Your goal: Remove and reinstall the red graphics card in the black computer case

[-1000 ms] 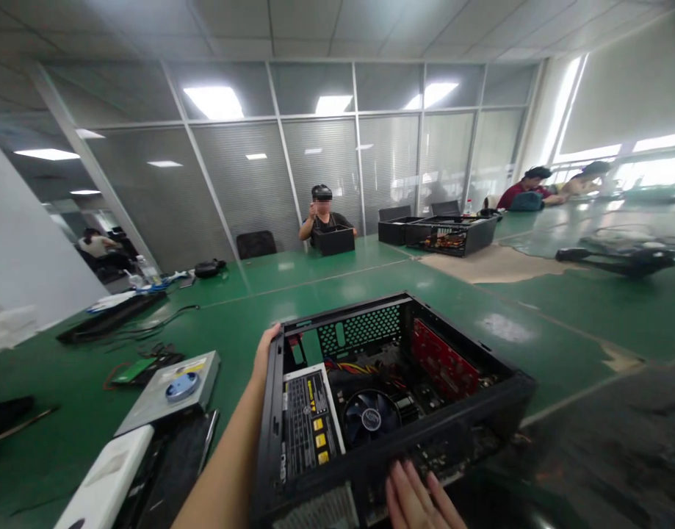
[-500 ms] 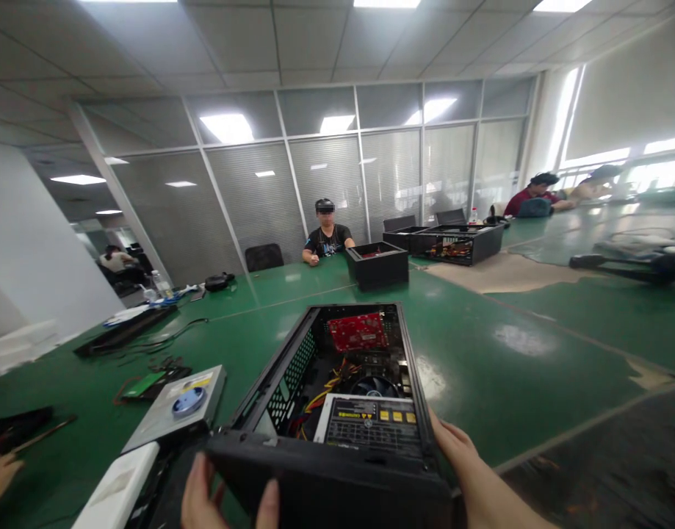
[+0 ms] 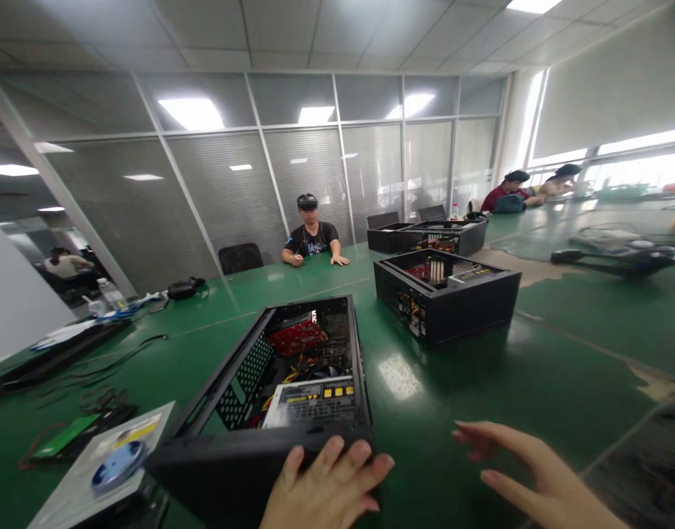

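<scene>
An open black computer case (image 3: 216, 477) lies on the green table in front of me. Inside it show a power supply (image 3: 309, 404) with a label, a red circuit board (image 3: 296, 336), a fan and coloured cables. Across the case's near right corner lies my left hand (image 3: 326, 485), its fingers spread and stretched out against the edge. My right hand (image 3: 527, 466) hovers over the table to the right, fingers parted, holding nothing. Beyond it stands a second open black computer case (image 3: 469, 308), which neither hand touches.
To the left are a silver optical drive (image 3: 144, 430) with a blue round piece (image 3: 118, 465) on it, a green circuit board (image 3: 65, 438) and loose cables. A person (image 3: 313, 239) sits across the table (image 3: 557, 382). More cases (image 3: 463, 236) stand behind; a black-framed object (image 3: 618, 261) lies far right.
The second case has come across the table toward me, away from the seated person. My right hand has left the first case's side. My left hand has shifted right along its near edge.
</scene>
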Demonstrator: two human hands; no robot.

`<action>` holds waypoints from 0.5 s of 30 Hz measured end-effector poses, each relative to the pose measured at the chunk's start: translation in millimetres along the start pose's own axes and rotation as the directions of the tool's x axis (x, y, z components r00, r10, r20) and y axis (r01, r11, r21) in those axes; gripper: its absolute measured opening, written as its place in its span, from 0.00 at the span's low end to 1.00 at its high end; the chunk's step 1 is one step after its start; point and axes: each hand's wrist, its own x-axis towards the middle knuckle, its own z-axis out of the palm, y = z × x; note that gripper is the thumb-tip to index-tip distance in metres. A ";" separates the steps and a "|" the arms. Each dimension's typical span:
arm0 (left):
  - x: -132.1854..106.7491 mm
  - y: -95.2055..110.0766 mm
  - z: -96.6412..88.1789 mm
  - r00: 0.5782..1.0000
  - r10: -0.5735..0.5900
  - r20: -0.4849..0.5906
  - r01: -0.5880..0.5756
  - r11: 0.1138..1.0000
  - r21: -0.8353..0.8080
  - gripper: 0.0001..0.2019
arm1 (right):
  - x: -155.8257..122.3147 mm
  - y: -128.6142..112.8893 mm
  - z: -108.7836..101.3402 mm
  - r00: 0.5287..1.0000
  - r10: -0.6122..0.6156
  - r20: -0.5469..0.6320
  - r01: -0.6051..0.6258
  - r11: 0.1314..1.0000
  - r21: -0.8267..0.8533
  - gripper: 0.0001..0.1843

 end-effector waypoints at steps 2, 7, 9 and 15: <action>10.2 -31.6 44.1 0.989 -0.058 0.137 0.062 0.998 -0.031 0.33 | -6.7 19.2 -8.2 0.994 0.087 -0.060 -0.089 0.996 -0.030 0.27; 93.6 -134.5 165.8 0.551 -0.310 0.775 0.529 0.848 -0.037 0.36 | -10.0 17.3 -17.4 0.985 0.132 -0.109 -0.145 0.982 -0.118 0.26; 121.3 -153.5 196.7 0.422 -0.322 0.848 0.598 0.802 0.007 0.37 | -14.5 11.9 -24.0 0.985 0.097 -0.139 -0.121 0.977 -0.178 0.24; 60.9 -109.6 193.2 0.439 -0.287 0.851 0.641 0.764 -0.073 0.35 | -12.2 27.1 -63.7 0.985 0.030 -0.169 -0.071 0.969 -0.238 0.24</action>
